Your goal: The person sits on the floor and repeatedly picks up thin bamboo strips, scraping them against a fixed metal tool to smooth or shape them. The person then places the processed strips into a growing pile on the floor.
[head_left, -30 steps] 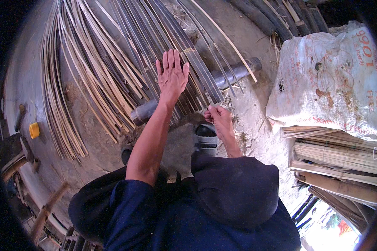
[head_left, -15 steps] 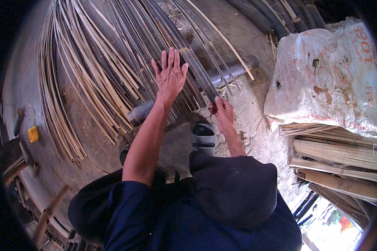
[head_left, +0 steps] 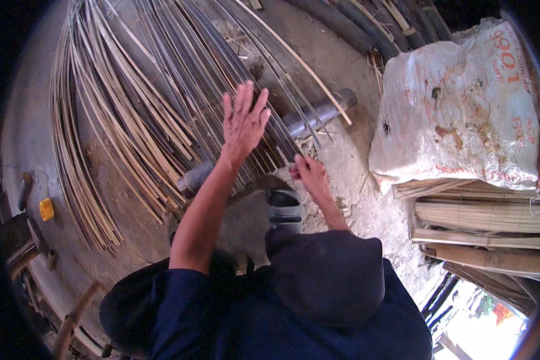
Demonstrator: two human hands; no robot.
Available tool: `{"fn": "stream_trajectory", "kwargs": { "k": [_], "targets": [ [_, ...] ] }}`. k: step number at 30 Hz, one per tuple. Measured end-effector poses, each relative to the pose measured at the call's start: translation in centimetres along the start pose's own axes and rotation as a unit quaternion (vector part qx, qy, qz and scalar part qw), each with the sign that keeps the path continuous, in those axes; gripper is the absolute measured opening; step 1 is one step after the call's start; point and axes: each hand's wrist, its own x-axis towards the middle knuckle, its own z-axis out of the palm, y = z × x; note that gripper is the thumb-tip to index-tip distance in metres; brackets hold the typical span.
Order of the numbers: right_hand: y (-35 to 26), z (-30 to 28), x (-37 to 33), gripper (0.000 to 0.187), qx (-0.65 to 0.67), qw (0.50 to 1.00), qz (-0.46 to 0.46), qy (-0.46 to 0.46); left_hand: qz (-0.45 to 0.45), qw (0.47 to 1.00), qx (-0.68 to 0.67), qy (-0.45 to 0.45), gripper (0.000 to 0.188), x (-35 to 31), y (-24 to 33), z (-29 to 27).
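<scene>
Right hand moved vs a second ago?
Yes. The right hand has shifted slightly rightward, judged against the dark pole on the floor.

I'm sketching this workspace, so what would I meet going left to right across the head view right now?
Small yellow object → fan of loose strips → the person's left hand → the person's right hand → white printed sack.

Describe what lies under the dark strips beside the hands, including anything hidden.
Under the dark strips a dark pole lies crosswise, both ends showing. Much of its middle is covered by strips and the left forearm, so it cannot be seen.
</scene>
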Motion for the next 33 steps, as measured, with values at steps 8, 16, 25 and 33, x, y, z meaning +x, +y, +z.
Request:
{"fn": "stream_trajectory", "kwargs": {
  "k": [8, 16, 25, 33],
  "targets": [
    [-4.1, -3.5, 3.6, 0.026, -0.365, 0.876, -0.266, 0.169, -0.014, 0.999, -0.031, -0.023, 0.053, 0.5, 1.1, -0.5],
    [-10.4, -0.7, 2.0, 0.036, -0.185, 0.919, -0.327, 0.117, -0.021, 0.999, -0.048, -0.013, 0.062, -0.4, 0.0, -0.5],
    [-4.4, 1.1, 4.4, 0.032, -0.149, 0.952, -0.256, 0.077, -0.048, 0.998, -0.043, -0.014, 0.073, 0.2, 1.2, -0.4],
    [-4.3, -0.3, 7.1, 0.029, -0.238, 0.927, -0.284, 0.063, -0.051, 0.998, -0.041, 0.007, 0.077, 0.2, 0.9, 0.4]
  ]
}}
